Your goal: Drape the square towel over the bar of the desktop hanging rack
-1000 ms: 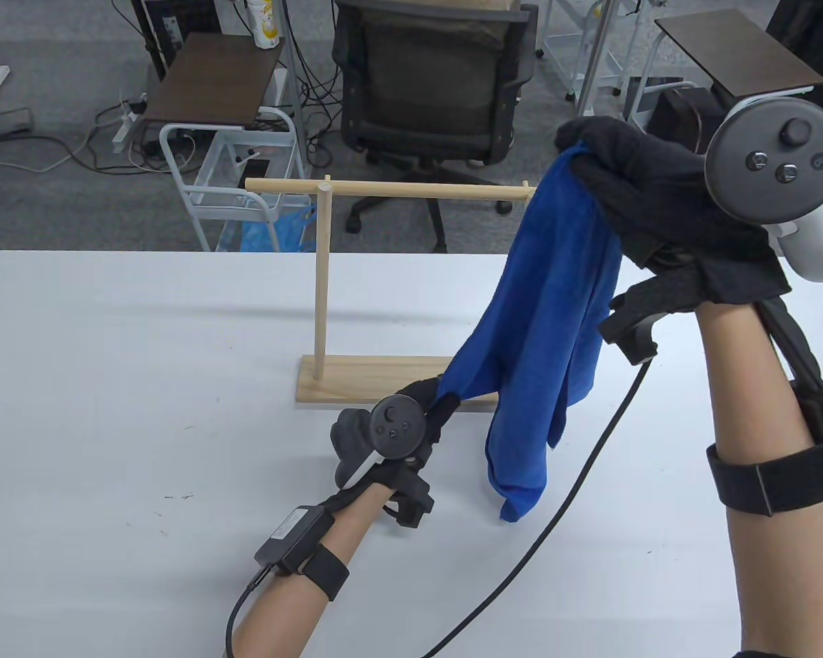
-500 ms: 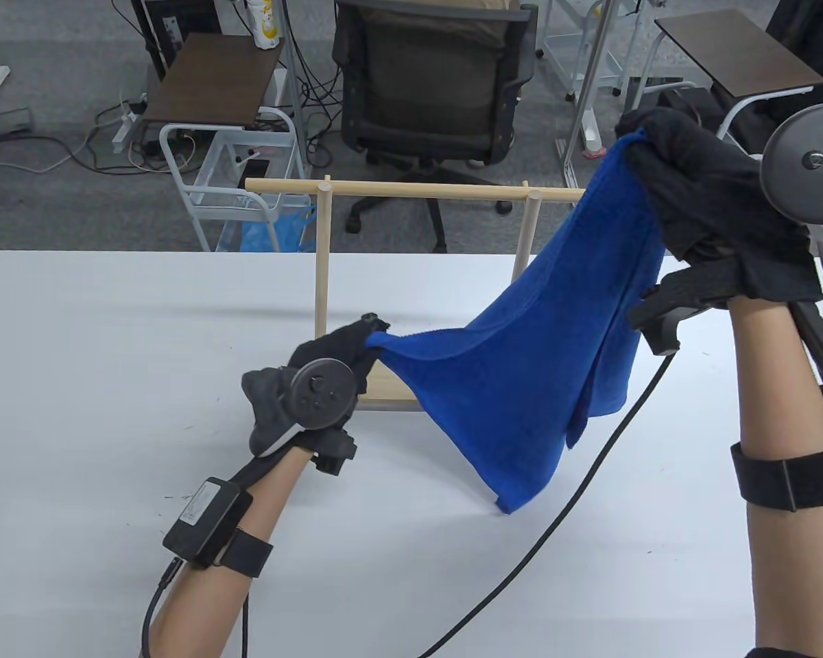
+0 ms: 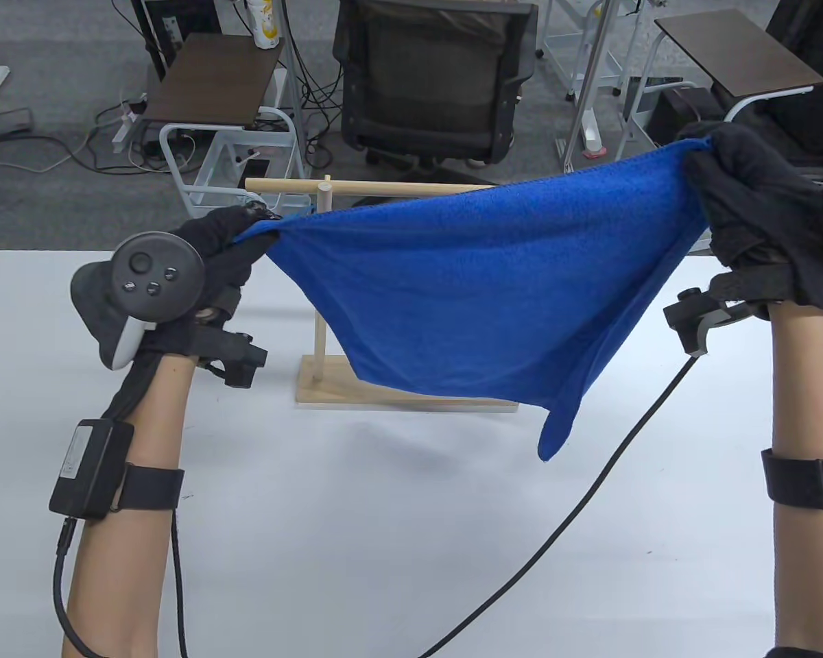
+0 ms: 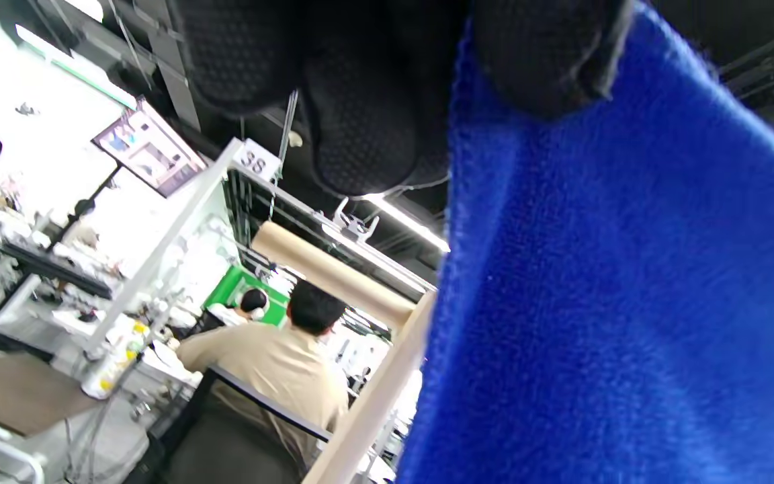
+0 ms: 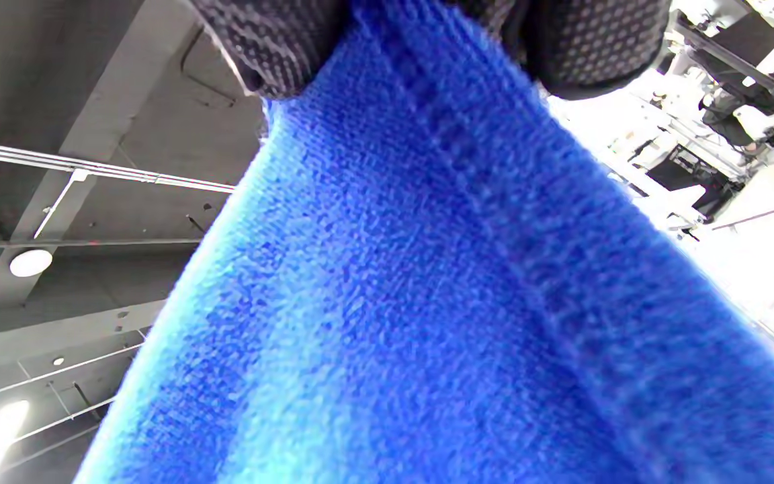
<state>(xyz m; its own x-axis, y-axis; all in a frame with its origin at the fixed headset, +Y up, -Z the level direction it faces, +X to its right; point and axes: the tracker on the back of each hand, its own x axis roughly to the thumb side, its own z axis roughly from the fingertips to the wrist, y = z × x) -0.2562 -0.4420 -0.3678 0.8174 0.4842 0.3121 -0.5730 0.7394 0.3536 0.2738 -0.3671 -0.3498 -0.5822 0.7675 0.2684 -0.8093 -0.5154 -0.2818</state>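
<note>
The blue square towel [image 3: 480, 288] hangs spread out in the air in front of the wooden rack. My left hand [image 3: 236, 229] pinches its left corner and my right hand [image 3: 717, 161] pinches its right corner, a little higher. The towel's top edge is about level with the rack bar [image 3: 281, 185], whose right part is hidden behind the cloth. The rack's left post [image 3: 322, 274] and base [image 3: 329, 391] stand on the table. The left wrist view shows the towel [image 4: 615, 302] under my fingers [image 4: 360, 114], with the bar [image 4: 333, 272] beyond. The right wrist view is filled with towel [image 5: 427, 302].
The white table [image 3: 384, 534] spreads below the rack. A black cable [image 3: 590, 486] runs from my right wrist across the table's right side. Beyond the far edge stand an office chair [image 3: 432, 75], a white cart [image 3: 233, 171] and small side tables.
My left hand rose from table level and moved left with its corner. My right hand moved right. The towel went from hanging bunched to stretched wide in front of the bar.
</note>
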